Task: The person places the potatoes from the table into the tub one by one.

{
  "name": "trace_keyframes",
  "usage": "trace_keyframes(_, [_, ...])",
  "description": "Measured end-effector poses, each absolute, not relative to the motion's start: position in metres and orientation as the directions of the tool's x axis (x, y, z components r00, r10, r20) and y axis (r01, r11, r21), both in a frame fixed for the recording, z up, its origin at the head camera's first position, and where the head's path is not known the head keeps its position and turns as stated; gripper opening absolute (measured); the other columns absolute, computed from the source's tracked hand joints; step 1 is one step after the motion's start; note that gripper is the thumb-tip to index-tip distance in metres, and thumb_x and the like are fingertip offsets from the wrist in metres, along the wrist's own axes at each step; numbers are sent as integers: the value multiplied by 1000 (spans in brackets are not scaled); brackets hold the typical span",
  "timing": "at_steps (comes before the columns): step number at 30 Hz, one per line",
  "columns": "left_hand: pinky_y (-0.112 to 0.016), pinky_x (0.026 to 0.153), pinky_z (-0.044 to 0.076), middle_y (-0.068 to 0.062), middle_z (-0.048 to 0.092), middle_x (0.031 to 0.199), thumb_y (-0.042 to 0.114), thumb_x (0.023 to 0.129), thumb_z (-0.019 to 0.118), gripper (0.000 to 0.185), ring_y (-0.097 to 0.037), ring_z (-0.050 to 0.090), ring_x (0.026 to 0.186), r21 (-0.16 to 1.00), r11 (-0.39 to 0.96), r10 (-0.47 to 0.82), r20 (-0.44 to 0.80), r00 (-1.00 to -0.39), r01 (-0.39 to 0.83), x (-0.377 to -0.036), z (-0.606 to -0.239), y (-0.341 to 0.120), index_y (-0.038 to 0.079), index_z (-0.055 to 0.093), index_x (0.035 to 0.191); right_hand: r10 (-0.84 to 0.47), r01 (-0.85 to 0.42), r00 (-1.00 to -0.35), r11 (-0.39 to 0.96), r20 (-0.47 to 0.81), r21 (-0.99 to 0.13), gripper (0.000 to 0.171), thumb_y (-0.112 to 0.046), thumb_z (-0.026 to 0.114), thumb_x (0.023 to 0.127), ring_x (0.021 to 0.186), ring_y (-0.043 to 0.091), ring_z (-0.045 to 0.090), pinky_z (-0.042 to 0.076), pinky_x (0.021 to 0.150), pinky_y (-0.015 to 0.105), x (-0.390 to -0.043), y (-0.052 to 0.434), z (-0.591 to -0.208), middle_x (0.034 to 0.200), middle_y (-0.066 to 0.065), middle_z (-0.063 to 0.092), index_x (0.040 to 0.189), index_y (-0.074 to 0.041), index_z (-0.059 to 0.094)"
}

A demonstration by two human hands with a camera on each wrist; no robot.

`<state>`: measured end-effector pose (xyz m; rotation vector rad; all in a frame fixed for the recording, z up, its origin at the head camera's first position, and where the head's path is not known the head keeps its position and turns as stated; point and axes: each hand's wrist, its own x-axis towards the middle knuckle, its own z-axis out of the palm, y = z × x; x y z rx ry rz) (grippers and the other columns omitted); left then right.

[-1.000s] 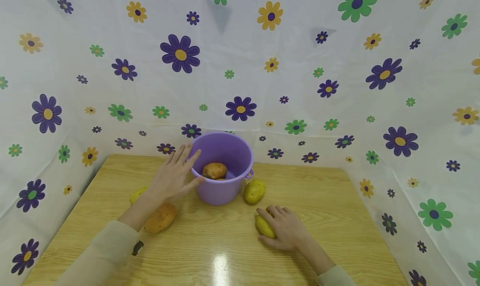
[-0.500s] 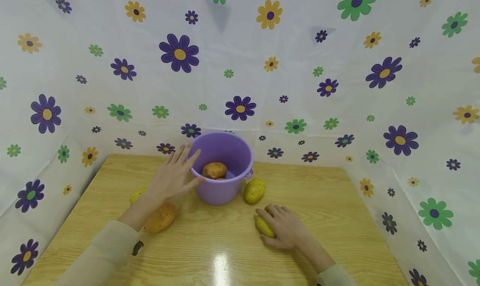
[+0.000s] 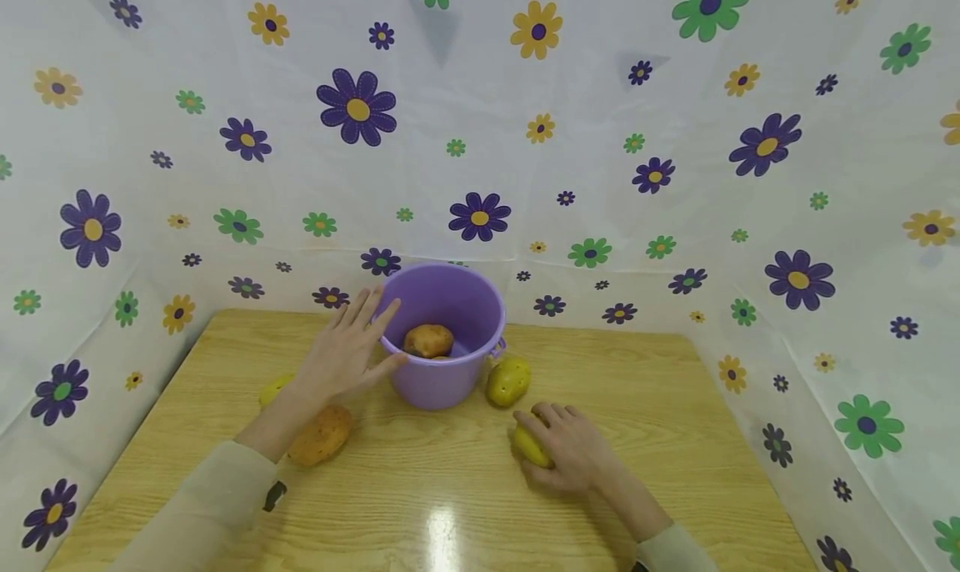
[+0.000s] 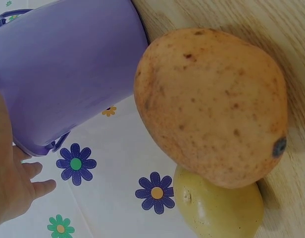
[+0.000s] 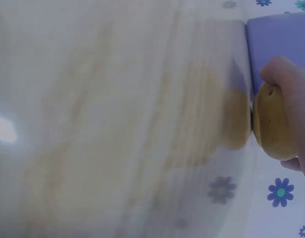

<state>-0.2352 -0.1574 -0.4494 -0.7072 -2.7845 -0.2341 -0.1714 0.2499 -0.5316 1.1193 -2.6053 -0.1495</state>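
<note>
My left hand (image 3: 341, 351) has its fingers spread, with the fingertips and thumb right at the left side of the purple bucket (image 3: 437, 390). A brown potato (image 3: 429, 340) lies inside the bucket, and the edge of another shows below it. On the right, my right hand (image 3: 576, 449) grips a yellow potato (image 3: 530, 447) from above, thumb on the near side. In the right wrist view, thumb and fingers curl round this potato (image 5: 275, 126), low over the shiny tabletop. Under my left forearm lie a large brown potato (image 4: 212, 106) and a yellow potato (image 4: 219, 206).
Another yellow potato (image 3: 509, 381) sits beside the bucket's right foot, between it and my right hand. The wooden table (image 3: 420, 505) is enclosed at the back and sides by a white flower-printed cloth (image 3: 585, 80).
My right hand, with the yellow potato in its grip, has shifted very slightly away from me. My left hand and the bucket have stayed in place.
</note>
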Motion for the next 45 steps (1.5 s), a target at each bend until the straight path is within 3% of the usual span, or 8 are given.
trace_keyframes(17, [-61,132,24,-20,16,178,68,102,49,90,-42,16,165,79,866,454,287,-843,493,-235,-452,-158,12,26,169,-695,-671,-653,715,300,197,79,-56,79,80,100,21,68,61,84,38,-179,252,-508,122,8,67,146,-18,57])
trace_keyframes(30, [-63,131,25,-21,16,177,71,102,45,91,-43,17,165,76,865,454,303,-838,496,-236,-452,-158,12,26,168,-692,-677,-604,707,395,204,73,-53,79,80,96,22,69,63,83,39,-185,248,-498,119,8,69,141,-17,60])
trace_keyframes(39, [-61,132,26,-20,14,178,66,102,52,90,-42,17,165,67,867,455,297,-839,494,-236,-451,-158,12,25,169,-697,-694,-568,692,438,201,74,-52,78,79,97,24,70,64,84,40,-187,244,-491,120,10,69,141,-15,61])
trace_keyframes(45, [-62,131,27,-20,15,178,70,102,46,90,-43,19,164,72,863,456,315,-832,500,-237,-451,-158,12,27,168,-695,-694,-562,691,448,202,73,-51,79,79,98,24,72,64,83,40,-189,242,-487,120,11,70,140,-14,61])
